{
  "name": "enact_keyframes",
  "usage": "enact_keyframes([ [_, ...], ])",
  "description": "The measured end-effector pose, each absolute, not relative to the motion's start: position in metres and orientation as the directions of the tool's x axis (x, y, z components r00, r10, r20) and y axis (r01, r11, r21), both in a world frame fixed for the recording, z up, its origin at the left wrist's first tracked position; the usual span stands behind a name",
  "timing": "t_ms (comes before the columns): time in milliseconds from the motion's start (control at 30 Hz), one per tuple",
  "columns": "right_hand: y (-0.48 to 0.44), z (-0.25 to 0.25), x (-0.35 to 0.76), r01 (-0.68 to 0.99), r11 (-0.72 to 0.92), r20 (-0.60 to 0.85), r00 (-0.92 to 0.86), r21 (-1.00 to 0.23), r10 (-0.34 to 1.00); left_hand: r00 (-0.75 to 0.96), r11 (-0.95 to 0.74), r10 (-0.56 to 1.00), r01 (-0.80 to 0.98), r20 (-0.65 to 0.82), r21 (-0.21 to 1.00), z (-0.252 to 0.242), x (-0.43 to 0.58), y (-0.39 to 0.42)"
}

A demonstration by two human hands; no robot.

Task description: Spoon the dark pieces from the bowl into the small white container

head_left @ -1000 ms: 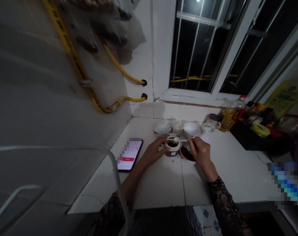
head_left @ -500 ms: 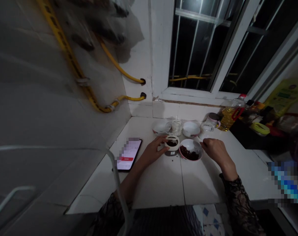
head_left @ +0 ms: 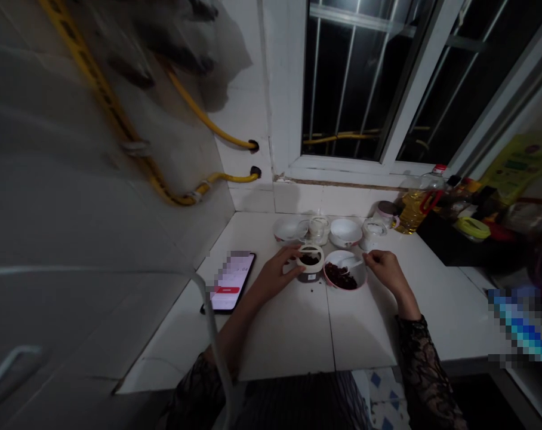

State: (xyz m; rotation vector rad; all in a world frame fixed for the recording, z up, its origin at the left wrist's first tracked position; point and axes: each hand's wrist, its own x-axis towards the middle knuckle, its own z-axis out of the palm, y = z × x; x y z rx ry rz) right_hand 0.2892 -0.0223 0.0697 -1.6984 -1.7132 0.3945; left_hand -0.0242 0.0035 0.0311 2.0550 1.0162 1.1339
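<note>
My left hand point(head_left: 274, 276) is closed round the side of a small square jar point(head_left: 305, 278) with a pale rim and dark contents, standing on the counter. Right beside it sits a white bowl point(head_left: 363, 279) with a pinkish rim, partly filled with dark reddish-brown bits point(head_left: 338, 278). My right hand point(head_left: 384, 270) pinches the handle end of a white spoon point(head_left: 352, 262) at the bowl's right edge. The spoon slants down into the bowl, its tip among the bits.
Behind stand two white bowls, one left point(head_left: 285, 232) and one right point(head_left: 345, 232), with clear jars point(head_left: 318, 230) point(head_left: 373, 234) near them. A phone point(head_left: 233, 283) lies on the left. An oil bottle point(head_left: 409, 212) and a dark condiment box point(head_left: 441, 239) stand back right. Crumbs dot the counter point(head_left: 289, 334).
The spoon now shows inside the bowl, where it was not visible before. My right hand has shifted slightly at the bowl's edge. The left hand still holds the jar.
</note>
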Motion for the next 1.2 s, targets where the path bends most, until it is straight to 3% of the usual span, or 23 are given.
enact_keyframes([
  [167, -0.023, 0.068, 0.287, 0.601, 0.131, 0.255, 0.125, -0.788, 0.959, 0.341, -0.556, 0.824, 0.337, 0.452, 0.76, 0.027, -0.024, 0.006],
  [400, -0.022, 0.066, 0.282, 0.477, 0.08, 0.149, 0.107, -0.875, 0.983, 0.346, -0.56, 0.824, 0.371, 0.448, 0.741, 0.029, -0.025, 0.006],
  [1200, -0.017, 0.057, 0.279, 0.495, 0.095, 0.187, 0.139, -0.864, 0.972, 0.348, -0.553, 0.827, 0.362, 0.442, 0.751, 0.028, -0.025, 0.006],
])
